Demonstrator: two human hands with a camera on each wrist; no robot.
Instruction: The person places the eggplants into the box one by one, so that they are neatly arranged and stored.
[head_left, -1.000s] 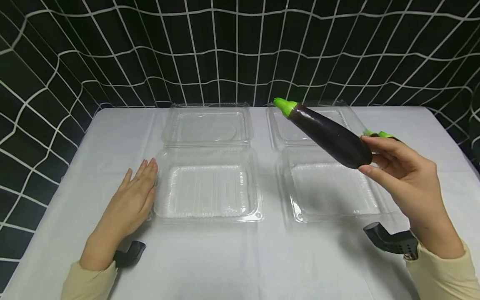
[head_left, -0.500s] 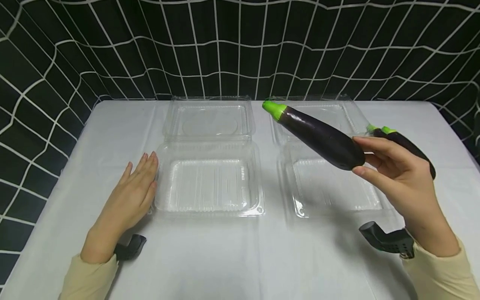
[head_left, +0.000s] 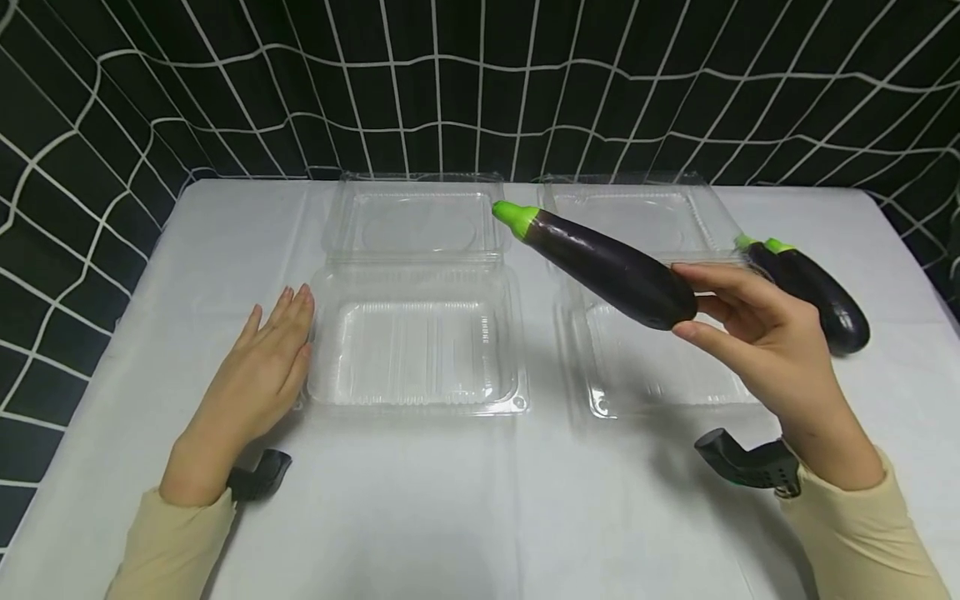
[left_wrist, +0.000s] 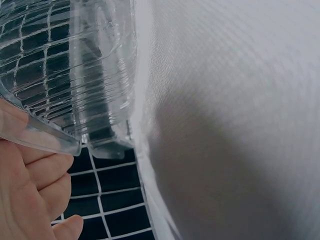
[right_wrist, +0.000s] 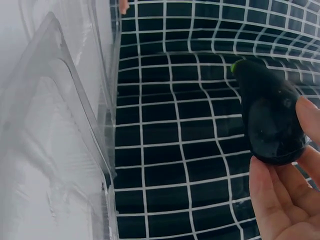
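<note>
My right hand (head_left: 765, 342) pinches an eggplant (head_left: 615, 271) by its rounded end, thumb below and fingers above. The eggplant is dark purple, its bright green stem end pointing left, and it hangs over the right clear plastic clamshell box (head_left: 667, 367). In the right wrist view the same eggplant (right_wrist: 272, 117) shows at the fingertips. My left hand (head_left: 255, 367) has its fingers straight and touches the left side of another clear clamshell box (head_left: 412, 350). That box's wall (left_wrist: 45, 132) lies against the left fingers in the left wrist view. Both boxes have their lids folded back.
Two more eggplants (head_left: 821, 296) lie side by side at the right, behind the right hand. A white cloth (head_left: 450, 500) covers the table. A white net (head_left: 465, 92) over dark fabric stands along the back and left side.
My right hand has carried the eggplant to the left, toward the left box. The two eggplants behind it have come into fuller view. My left hand stays at the box's side.
</note>
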